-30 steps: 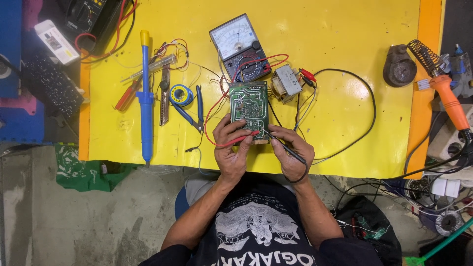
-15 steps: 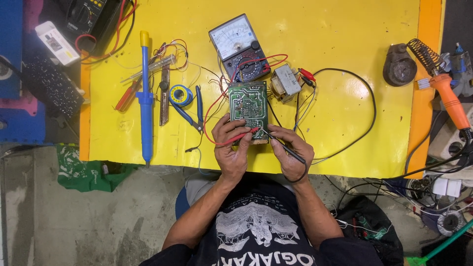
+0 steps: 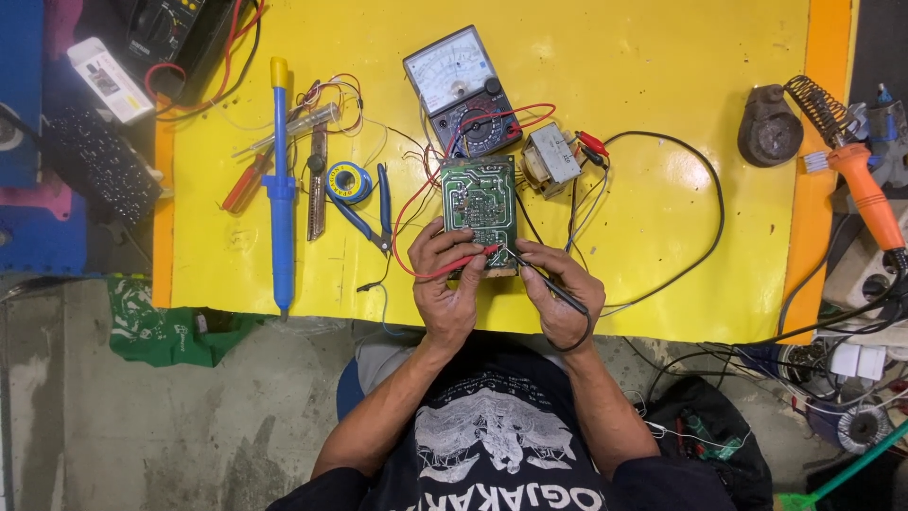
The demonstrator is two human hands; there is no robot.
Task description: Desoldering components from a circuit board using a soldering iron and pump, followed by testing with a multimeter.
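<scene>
A green circuit board (image 3: 480,203) lies on the yellow table (image 3: 662,76) in front of me. My left hand (image 3: 446,289) grips a red test probe (image 3: 462,264), its tip touching the board's near edge. A black test probe (image 3: 549,287) is held in my right hand (image 3: 560,298), with its tip on the same edge of the board. Behind the board stands an analog multimeter (image 3: 462,90) with red and black leads running to the probes. A small transformer (image 3: 550,157) sits right of the board, with clips on it.
Left of the board lie a blue desoldering pump (image 3: 280,189), a solder reel (image 3: 349,181), blue-handled pliers (image 3: 371,213) and a red screwdriver (image 3: 248,180). An orange soldering iron (image 3: 863,189) rests in its stand at the right edge. Cables and boxes crowd the floor at the right.
</scene>
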